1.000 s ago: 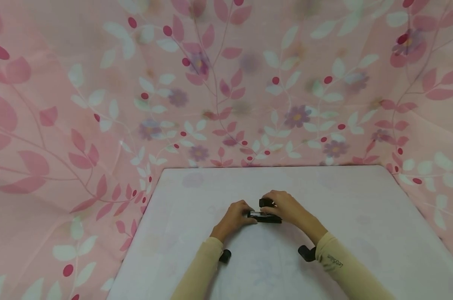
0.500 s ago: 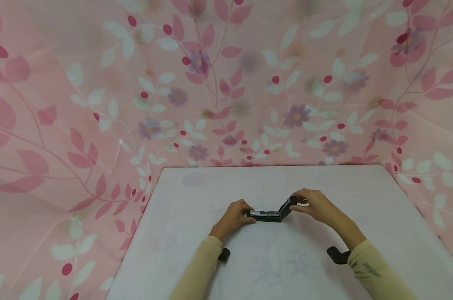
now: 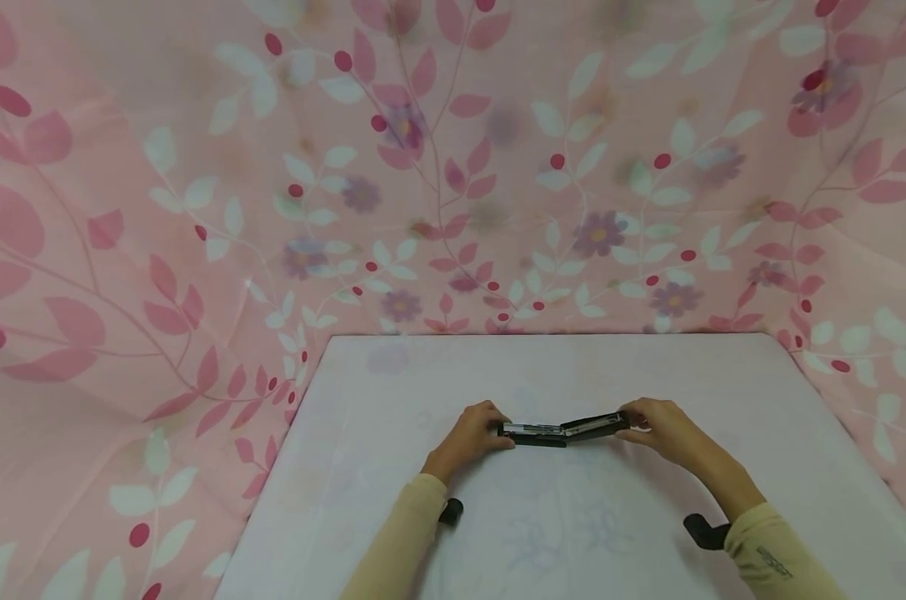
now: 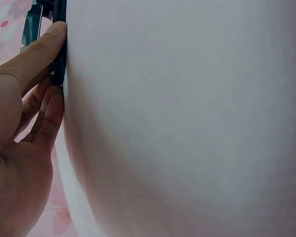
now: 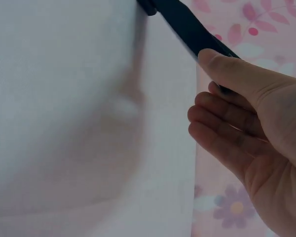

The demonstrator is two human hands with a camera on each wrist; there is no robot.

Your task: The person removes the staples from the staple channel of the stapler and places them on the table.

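Observation:
A black stapler [image 3: 533, 437] with a silvery staple channel lies across the middle of the table, unfolded at its hinge into a shallow V. My left hand [image 3: 466, 435] pinches its left end, the base half. In the left wrist view, the thumb lies against the dark body [image 4: 59, 66], close down at the tabletop. The other half, the top arm [image 3: 597, 426], slopes up to the right from the hinge. Its far end is pinched by my right hand [image 3: 670, 429]. The right wrist view shows that arm [image 5: 187, 27] raised off the white surface, gripped between thumb and fingers.
The white-covered table [image 3: 392, 375] has its back edge against a pink floral cloth [image 3: 453, 167], which also hangs at both sides. A black wrist mount juts from under each sleeve, the left one [image 3: 451, 512] and the right one [image 3: 706, 532].
My right hand has swung the stapler's top arm over to the right and down, from above the base to nearly flat. My left hand has stayed on the left end.

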